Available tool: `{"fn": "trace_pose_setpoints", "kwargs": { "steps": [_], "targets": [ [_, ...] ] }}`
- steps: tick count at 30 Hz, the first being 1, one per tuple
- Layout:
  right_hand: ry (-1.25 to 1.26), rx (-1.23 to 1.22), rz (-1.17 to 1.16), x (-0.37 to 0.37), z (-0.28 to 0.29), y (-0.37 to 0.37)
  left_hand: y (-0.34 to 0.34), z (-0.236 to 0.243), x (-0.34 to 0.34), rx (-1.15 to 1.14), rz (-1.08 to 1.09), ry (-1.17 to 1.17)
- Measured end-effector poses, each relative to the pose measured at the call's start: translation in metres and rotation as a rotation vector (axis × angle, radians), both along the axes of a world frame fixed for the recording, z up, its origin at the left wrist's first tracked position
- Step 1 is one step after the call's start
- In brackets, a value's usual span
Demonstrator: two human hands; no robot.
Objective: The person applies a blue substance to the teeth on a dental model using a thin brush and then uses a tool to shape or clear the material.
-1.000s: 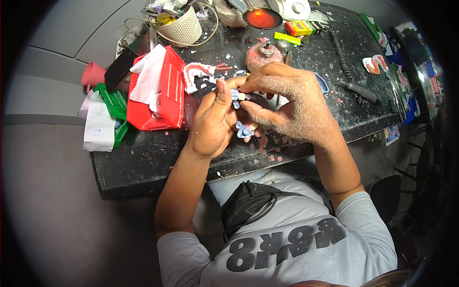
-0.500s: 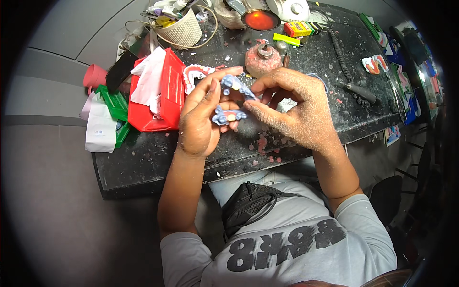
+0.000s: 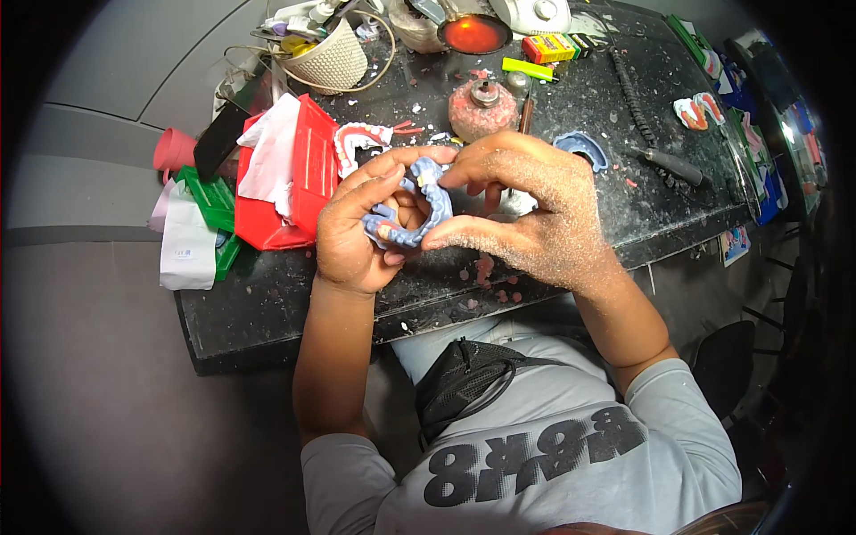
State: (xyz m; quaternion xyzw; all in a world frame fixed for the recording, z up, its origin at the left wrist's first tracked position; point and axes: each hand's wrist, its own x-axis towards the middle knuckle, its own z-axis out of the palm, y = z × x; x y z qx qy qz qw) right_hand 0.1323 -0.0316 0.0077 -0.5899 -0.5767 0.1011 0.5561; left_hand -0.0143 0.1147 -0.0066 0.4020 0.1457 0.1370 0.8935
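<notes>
Between my two hands is a blue horseshoe-shaped dental piece (image 3: 437,212) with tooth shapes along it and small pale spots. My left hand (image 3: 346,239) cups it from the left, the fingers curled behind and the thumb along its upper end. On the other side my right hand (image 3: 548,205), dusted with white powder, pinches its outer edge between thumb and fingers. A second blue arch (image 3: 584,152) lies on the table just beyond my right hand. Beyond my left fingers sits a white dental model (image 3: 349,143) with a pink band.
A red box (image 3: 314,169) holding paper stands at left, beside a green box (image 3: 207,196). Farther back are a pink-coated burner (image 3: 482,109), a basket (image 3: 334,61) and a red-orange dish (image 3: 475,34). A corded handpiece (image 3: 673,165) lies at right. Pink scraps dot the black table (image 3: 259,308).
The blue dental piece has been turned so that its curve faces right. Both hands have shifted slightly left, and the second blue arch shows more fully beyond my right hand.
</notes>
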Motion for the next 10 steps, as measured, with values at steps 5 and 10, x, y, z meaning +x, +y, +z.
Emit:
{"fn": "trace_pose_setpoints", "kwargs": {
  "steps": [5,10],
  "targets": [
    [-0.005,-0.007,-0.029,-0.0009,-0.0008,-0.0009,0.0035,-0.0063,-0.0022,-0.026,-0.060,-0.063],
    [-0.007,0.004,-0.021,-0.0025,-0.0031,-0.0012,0.0061,-0.0091,-0.0031,0.094,-0.063,-0.033]
  ]
}}
